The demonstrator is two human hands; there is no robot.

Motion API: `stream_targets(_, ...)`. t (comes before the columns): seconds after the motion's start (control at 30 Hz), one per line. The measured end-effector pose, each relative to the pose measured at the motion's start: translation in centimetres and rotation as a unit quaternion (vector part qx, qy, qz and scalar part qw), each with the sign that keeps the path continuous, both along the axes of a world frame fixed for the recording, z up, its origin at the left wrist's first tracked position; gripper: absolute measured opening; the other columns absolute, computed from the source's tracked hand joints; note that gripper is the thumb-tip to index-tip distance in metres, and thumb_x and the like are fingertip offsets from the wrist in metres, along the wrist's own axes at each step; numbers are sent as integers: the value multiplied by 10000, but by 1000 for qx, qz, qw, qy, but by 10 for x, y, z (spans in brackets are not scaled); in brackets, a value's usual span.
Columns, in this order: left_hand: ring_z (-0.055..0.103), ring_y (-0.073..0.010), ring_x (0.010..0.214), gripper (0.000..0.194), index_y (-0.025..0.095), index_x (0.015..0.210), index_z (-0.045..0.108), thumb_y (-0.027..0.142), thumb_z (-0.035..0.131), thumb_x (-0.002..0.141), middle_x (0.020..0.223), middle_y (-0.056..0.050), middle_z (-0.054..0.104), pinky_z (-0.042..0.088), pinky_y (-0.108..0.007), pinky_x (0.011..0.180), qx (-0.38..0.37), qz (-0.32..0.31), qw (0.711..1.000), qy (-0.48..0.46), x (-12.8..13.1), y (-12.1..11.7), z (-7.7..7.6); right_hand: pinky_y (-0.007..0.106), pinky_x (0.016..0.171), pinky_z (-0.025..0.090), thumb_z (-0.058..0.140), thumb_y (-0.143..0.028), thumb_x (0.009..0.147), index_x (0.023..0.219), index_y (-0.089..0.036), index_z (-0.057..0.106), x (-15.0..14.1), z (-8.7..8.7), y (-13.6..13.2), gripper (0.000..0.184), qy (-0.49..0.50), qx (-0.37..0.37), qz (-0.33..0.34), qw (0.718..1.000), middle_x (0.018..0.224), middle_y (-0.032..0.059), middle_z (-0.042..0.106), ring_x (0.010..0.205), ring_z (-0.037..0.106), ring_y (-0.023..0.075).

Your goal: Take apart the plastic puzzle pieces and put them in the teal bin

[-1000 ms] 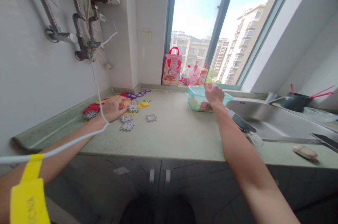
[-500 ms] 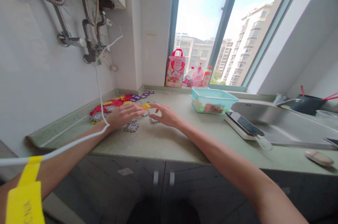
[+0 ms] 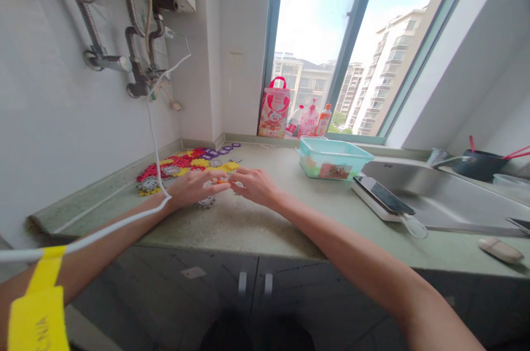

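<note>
My left hand (image 3: 194, 188) is closed, its fingers bent round a small orange interlocking plastic piece (image 3: 222, 179). The fingertips of my right hand (image 3: 254, 185) pinch at the right end of the same piece, so the two hands meet. Fingers hide most of the piece. Grey interlocking pieces (image 3: 206, 202) lie on the counter under and beside the hands, partly covered. Just beyond the fingers is a run of yellow pieces (image 3: 229, 166). Red pieces (image 3: 176, 161) pile up behind my left hand, with purple pieces (image 3: 226, 149) farther back.
A white cable (image 3: 153, 136) hangs across my left forearm. On the right stand a turquoise plastic tub (image 3: 336, 152), a phone (image 3: 383, 195) on a white block, and a steel sink (image 3: 439, 191). Bottles (image 3: 309, 121) and a pink bag (image 3: 275, 111) line the window.
My hands have come together and slightly nearer to me. The right fingers, apart before, are now closed at the orange piece. The yellow pieces beyond the hands show more fully.
</note>
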State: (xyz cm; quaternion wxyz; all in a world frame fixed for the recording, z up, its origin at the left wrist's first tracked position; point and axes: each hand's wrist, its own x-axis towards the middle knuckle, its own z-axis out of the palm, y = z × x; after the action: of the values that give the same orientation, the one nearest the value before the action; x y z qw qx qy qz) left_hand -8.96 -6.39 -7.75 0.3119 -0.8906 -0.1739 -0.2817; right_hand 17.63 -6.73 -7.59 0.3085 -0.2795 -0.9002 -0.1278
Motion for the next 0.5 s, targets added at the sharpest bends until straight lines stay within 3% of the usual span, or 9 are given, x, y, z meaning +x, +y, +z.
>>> stream_targets(0.1, 730, -171, 939, 248, 263, 1272, 634, 338, 610, 1036, 1204, -66, 723, 591, -297, 815, -9, 32, 999, -31, 0, 1, 7, 250, 637, 362, 550, -285, 1053, 1050, -253, 725, 16, 12, 7, 178, -25, 55, -56, 997, 1027, 7, 762, 822, 689, 141)
stream_targets(0.2, 680, -270, 1123, 307, 217, 1267, 630, 382, 584, 1013, 1227, -111, 701, 546, -413, 977, -42, 129, 987, -84, -12, 11, 17, 257, 626, 351, 503, -281, 1068, 1081, -232, 722, 60, 35, 21, 225, 50, 108, -182, 976, 1044, 37, 774, 829, 697, 161)
stream_targets(0.37, 609, -350, 1185, 332, 203, 1205, 687, 381, 525, 977, 1184, -135, 701, 451, -479, 1028, -102, 385, 901, -171, -55, 38, 17, 278, 668, 381, 527, -372, 1046, 1300, -221, 651, 162, 66, 37, 321, 231, 169, -363, 887, 1040, 73, 782, 816, 691, 212)
stream_targets(0.43, 614, -352, 1163, 335, 202, 1169, 706, 375, 489, 981, 1161, -140, 706, 439, -474, 1013, -119, 438, 873, -178, -69, 44, 14, 312, 708, 402, 492, -385, 1049, 1310, -224, 650, 193, 70, 38, 345, 293, 167, -422, 841, 1018, 77, 781, 802, 684, 223)
stream_targets(0.5, 621, -346, 1154, 343, 204, 1172, 709, 354, 464, 985, 1165, -140, 711, 433, -465, 1003, -127, 455, 864, -175, -76, 45, 12, 354, 755, 426, 469, -384, 1047, 1325, -226, 663, 211, 71, 38, 374, 333, 149, -463, 808, 1041, 97, 779, 835, 690, 243)
